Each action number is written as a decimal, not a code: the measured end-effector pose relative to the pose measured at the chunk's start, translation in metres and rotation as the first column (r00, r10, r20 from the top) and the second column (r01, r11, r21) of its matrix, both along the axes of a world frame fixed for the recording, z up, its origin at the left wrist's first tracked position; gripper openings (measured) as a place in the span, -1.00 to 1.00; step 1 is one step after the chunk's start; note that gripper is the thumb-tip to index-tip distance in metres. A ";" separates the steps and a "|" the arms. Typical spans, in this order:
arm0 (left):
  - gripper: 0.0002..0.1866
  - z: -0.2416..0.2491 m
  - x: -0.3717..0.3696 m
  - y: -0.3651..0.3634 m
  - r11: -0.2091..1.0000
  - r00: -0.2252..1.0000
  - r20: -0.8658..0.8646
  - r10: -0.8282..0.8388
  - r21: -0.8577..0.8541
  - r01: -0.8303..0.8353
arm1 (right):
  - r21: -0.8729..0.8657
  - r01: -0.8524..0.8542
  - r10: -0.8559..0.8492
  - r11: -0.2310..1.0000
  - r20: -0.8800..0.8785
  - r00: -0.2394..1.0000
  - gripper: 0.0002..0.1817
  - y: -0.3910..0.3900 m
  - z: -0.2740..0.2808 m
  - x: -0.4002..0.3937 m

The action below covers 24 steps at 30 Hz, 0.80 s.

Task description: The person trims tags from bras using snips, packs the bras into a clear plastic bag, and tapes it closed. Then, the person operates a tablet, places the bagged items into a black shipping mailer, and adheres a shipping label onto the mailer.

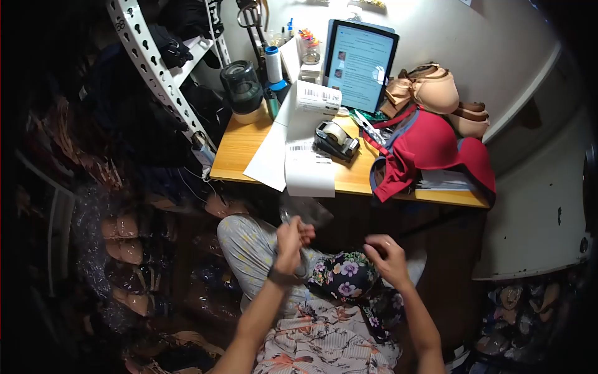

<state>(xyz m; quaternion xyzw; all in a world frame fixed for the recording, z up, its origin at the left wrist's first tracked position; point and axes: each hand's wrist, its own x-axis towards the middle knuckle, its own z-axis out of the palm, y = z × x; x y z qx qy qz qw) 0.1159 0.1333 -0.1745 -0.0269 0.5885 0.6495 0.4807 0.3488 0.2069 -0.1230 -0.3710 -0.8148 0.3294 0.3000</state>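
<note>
My left hand (291, 242) is above my left knee, its fingers closed on a clear plastic bag (311, 210) that hangs near the desk's front edge. To the right, my right hand (387, 258) is raised over my lap with its fingers curled and apart, nothing visible between them. A black floral bra (346, 274) lies on my lap between the two hands. On the desk above, a strip of printed labels (309, 171) hangs over the front edge beside a black tape dispenser (336, 140).
A red bra (430, 143) and beige bras (436, 90) lie at the desk's right side. A tablet (360, 65) leans against the wall. A dark round jar (242, 87) stands at the desk's left. Bagged bras (128, 240) lie low at the left.
</note>
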 end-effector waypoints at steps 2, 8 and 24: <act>-0.71 0.020 0.032 -0.035 0.995 0.994 0.043 -0.100 0.027 0.099 | -0.075 0.086 -0.093 0.994 -0.100 0.991 -0.72 -0.009 -0.021 -0.032; -0.69 0.051 0.058 -0.100 0.970 0.956 -0.186 -0.228 0.044 0.240 | -0.717 -0.159 0.080 0.678 -0.144 0.986 -0.64 -0.033 -0.004 -0.027; -0.72 0.070 0.034 -0.107 0.729 0.732 -0.289 -0.617 0.141 0.670 | -0.669 0.054 -0.494 0.741 -0.489 0.719 -0.70 -0.078 0.066 0.042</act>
